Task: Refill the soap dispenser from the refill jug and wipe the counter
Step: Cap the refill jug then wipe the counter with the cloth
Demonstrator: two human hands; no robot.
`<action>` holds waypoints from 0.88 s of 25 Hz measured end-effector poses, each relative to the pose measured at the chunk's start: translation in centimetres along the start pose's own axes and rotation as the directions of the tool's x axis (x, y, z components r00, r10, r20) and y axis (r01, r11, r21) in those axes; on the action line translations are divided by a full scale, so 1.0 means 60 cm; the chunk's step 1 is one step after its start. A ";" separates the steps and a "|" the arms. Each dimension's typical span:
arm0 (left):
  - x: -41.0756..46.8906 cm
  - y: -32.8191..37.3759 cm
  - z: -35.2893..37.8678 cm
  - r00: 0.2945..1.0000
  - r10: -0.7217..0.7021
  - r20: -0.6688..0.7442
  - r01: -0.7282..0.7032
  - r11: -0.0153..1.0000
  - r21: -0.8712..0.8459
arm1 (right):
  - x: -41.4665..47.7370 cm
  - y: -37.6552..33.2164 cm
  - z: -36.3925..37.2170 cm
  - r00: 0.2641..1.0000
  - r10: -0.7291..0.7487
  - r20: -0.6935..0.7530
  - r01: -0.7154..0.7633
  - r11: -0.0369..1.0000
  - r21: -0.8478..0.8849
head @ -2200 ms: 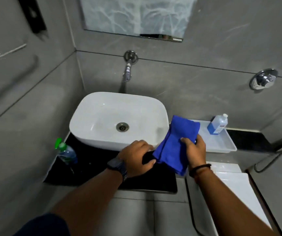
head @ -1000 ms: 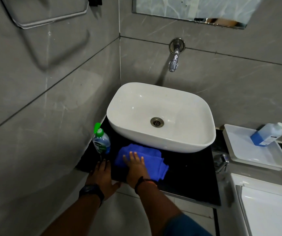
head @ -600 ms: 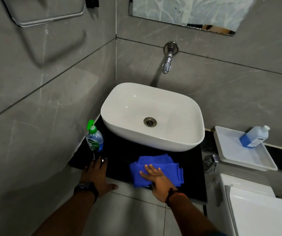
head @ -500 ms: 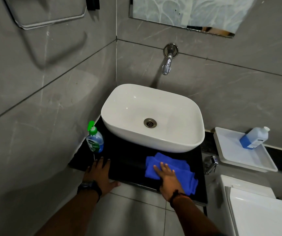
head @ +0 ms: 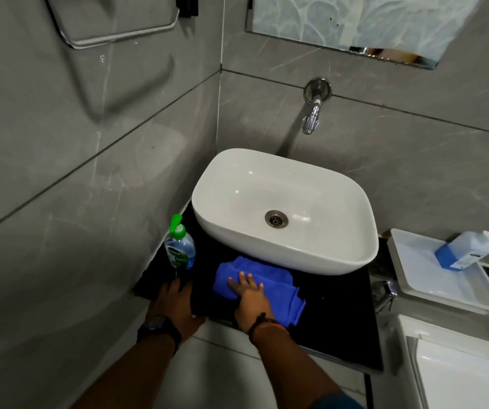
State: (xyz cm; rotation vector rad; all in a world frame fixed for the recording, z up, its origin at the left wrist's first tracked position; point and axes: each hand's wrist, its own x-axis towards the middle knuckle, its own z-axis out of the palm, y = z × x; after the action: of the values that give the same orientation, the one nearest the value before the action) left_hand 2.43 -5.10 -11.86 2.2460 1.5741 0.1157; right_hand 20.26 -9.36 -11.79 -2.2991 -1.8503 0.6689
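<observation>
A blue cloth [head: 278, 283] lies on the black counter [head: 340, 320] in front of the white basin [head: 284, 208]. My right hand [head: 250, 299] presses flat on the cloth with straight fingers. My left hand [head: 178, 302] rests flat on the counter's front left edge, just below the soap dispenser [head: 179, 247], a clear bottle with a green pump standing at the counter's left. The refill jug [head: 463, 250], blue with a white cap, lies tilted in a white tray [head: 443, 293] at the right.
A chrome tap [head: 311, 119] juts from the grey wall above the basin. A white toilet cistern [head: 455, 367] sits at the lower right, with a small chrome valve [head: 386, 293] beside the counter. A towel rail [head: 113, 33] hangs on the left wall.
My right hand has slid the cloth back to the left across the counter, after sweeping it to the right. My left hand has stayed on the counter's edge.
</observation>
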 end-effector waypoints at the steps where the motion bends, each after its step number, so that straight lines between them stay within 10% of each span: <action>1: 0.003 0.009 -0.006 1.000 -0.001 0.020 0.001 1.000 -0.023 | -0.007 0.013 -0.014 0.998 -0.054 0.029 0.051 0.995 0.086; 9: 0.020 0.172 -0.054 0.953 0.302 0.028 -0.300 0.952 -0.065 | -0.139 0.155 -0.210 0.965 0.243 -0.097 -0.123 0.749 0.651; 18: -0.016 0.587 0.002 0.648 0.756 0.092 -0.741 0.654 -0.155 | -0.293 0.444 -0.431 0.682 0.677 -0.276 -0.374 0.647 0.665; 22: 0.043 0.768 0.068 0.663 0.742 0.102 -0.716 0.668 -0.204 | -0.257 0.595 -0.477 0.597 0.717 -0.360 -0.370 0.644 0.670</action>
State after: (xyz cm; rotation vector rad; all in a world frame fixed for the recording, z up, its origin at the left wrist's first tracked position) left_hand 45.38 -17.21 0.67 2.5417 0.4551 0.2342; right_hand 61.57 -27.64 5.21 -2.2821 -0.5045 0.3452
